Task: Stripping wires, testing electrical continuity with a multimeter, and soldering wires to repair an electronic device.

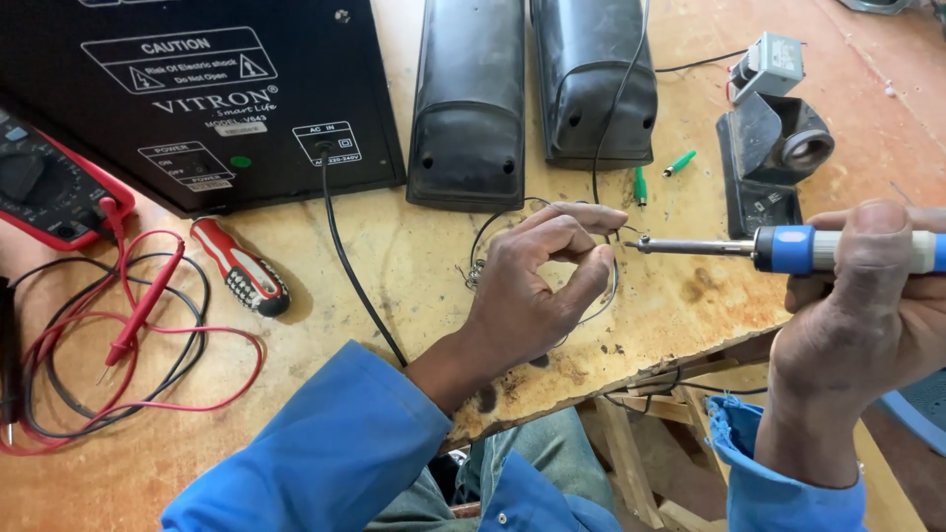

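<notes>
On the worktop (414, 266), right of the red multimeter (44, 187) and screwdriver (239, 266), a thin black wire (603, 108) is being pinched in the closed grip of the left hand (537, 286), just before two black speakers (532, 89). The soldering iron (788, 247) is being clasped firmly in the right hand (867, 305), its tip nearly touching the wire end. The wire is best being kept motionless while the tip is being eased in, fingers (581, 219) being held clear of the hot metal.
</notes>
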